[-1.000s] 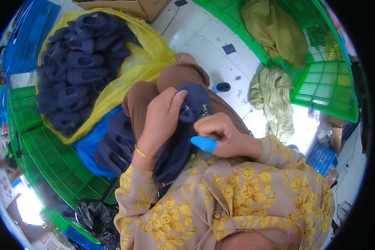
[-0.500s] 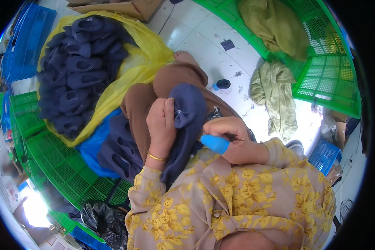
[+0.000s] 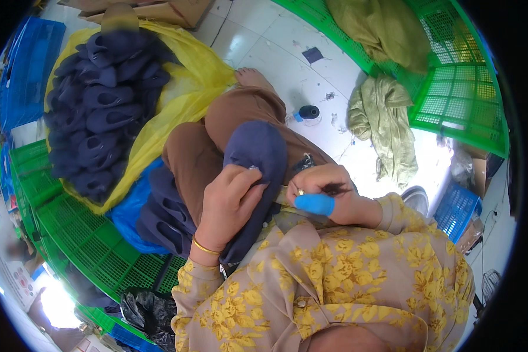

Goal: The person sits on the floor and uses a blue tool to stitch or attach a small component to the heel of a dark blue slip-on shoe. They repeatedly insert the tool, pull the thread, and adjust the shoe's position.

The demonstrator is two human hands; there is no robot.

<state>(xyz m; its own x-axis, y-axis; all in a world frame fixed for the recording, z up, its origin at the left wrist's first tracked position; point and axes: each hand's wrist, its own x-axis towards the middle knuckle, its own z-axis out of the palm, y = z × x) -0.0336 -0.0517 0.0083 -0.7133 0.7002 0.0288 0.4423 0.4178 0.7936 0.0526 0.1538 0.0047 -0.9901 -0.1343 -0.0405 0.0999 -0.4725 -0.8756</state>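
Plainly, the left hand (image 3: 228,202) holds a dark-blue cloth piece (image 3: 257,145).

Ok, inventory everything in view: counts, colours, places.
Slipper-shaped fabric piece: one, navy, on lap
Matching pieces: many, navy, left
Thin plastic bag: one, yellow, upper left
Perforated plastic crates: several, green, left, upper right
Plastic baskets: several, blue, upper left, right
Crumpled cloth: count unclear, olive, upper right
Cardboard box: one, brown, top
Plastic sack: one, black, lower left
Small cylinder: one, black, floor
Left hand: one, gold bangle, pinching fabric piece
Right hand: one, blue-covered thumb, beside it
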